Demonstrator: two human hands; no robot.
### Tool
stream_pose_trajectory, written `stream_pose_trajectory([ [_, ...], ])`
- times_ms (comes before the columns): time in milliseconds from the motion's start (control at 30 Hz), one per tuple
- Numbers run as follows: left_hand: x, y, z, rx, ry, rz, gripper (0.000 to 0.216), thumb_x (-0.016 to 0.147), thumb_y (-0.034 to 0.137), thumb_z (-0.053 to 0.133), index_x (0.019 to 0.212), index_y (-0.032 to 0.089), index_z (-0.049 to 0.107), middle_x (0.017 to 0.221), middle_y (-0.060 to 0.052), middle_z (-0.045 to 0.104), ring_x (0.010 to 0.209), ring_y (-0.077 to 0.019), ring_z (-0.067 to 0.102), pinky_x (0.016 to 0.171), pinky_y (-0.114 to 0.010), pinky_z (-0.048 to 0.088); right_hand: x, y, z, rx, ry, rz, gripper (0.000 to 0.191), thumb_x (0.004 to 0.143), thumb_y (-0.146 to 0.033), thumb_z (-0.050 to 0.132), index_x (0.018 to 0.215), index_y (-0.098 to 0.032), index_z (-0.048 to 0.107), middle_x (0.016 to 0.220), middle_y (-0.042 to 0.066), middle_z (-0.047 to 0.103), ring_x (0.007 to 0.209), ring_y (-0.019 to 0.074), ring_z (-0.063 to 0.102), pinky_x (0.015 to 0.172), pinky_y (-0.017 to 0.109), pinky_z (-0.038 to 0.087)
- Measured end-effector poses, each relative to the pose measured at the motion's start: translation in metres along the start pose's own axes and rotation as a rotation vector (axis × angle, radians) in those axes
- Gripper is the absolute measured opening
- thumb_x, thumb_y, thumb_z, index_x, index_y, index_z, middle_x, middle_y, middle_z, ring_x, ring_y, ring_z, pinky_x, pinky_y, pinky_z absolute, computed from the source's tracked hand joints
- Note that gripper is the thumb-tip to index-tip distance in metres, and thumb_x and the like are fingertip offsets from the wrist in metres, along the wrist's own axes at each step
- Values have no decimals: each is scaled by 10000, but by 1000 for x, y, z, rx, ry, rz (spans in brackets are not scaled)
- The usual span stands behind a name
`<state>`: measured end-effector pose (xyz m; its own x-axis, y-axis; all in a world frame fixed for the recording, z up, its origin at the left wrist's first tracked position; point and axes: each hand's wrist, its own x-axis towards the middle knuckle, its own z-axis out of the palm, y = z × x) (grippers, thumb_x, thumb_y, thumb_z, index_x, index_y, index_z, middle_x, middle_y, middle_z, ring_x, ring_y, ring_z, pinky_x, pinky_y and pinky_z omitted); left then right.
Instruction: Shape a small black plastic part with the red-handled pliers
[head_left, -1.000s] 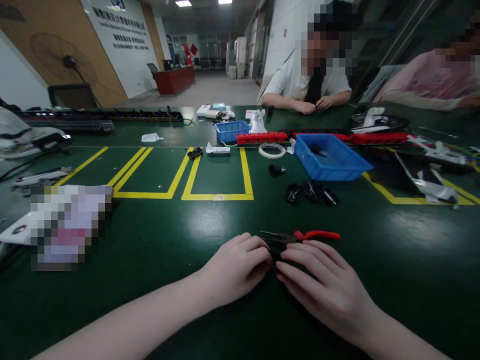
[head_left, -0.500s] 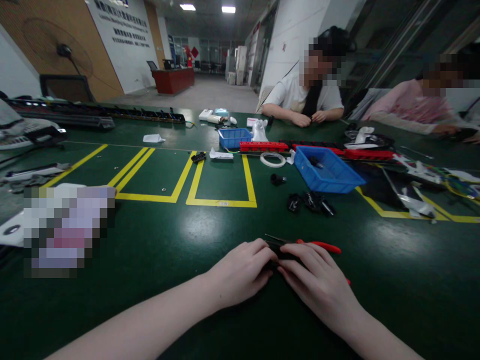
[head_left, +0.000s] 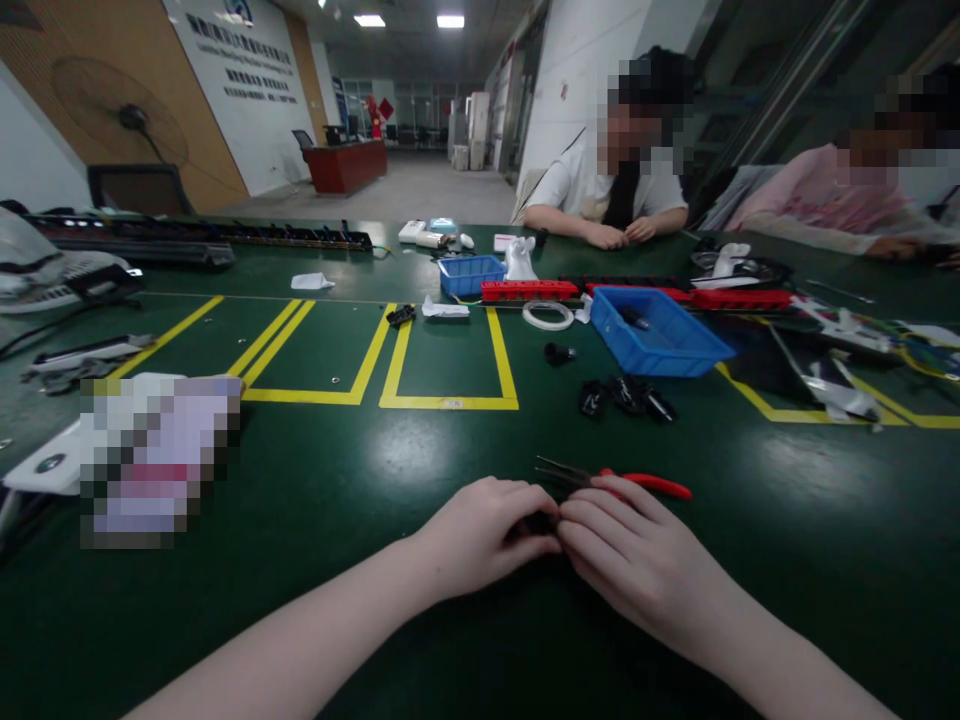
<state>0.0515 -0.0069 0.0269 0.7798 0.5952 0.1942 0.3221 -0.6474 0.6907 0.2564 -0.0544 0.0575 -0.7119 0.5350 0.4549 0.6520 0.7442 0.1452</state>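
My left hand (head_left: 495, 530) and my right hand (head_left: 637, 560) meet fingertip to fingertip low over the green table (head_left: 315, 460). The left fingers are curled with the thumb towards the index finger, closed around something small and dark that is mostly hidden. The bent fingers of my right hand press together at the same spot. Just beyond the right hand lie needle-nose pliers with red handles (head_left: 660, 487); their thin jaws point left, slightly apart, and the hand covers part of them. Several small black parts (head_left: 626, 395) lie further back.
A large blue bin (head_left: 660, 345) and a smaller blue bin (head_left: 472, 275) stand ahead, near a white ring (head_left: 547, 316) and red strips (head_left: 529, 291). Yellow tape marks rectangles (head_left: 450, 403). A blurred-out phone-like object (head_left: 161, 460) lies left. Two people sit across the table.
My fingers have shifted around the small dark thing, and the right fingers are now closer together. More of the pliers' jaws shows. The whole view has moved slightly.
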Motion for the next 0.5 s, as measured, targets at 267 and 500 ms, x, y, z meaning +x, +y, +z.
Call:
stream_pose_trajectory([
  [267,-1,-1,-2,-102,-28,-5,168,922,292,645,1040,175,623,962,-33,681,864,-170,638,799,-294,504,-4,0,9,237,68,17,182,948,-111,455,959,-185,621,799,25,689,724,138,647,750,317,545],
  [500,-3,7,-2,-177,-49,11,262,911,241,644,1168,195,619,1048,-35,697,936,-171,650,908,-310,480,-25,8,11,426,142,254,136,914,-135,551,982,-227,624,848,23,691,807,160,660,763,313,555],
])
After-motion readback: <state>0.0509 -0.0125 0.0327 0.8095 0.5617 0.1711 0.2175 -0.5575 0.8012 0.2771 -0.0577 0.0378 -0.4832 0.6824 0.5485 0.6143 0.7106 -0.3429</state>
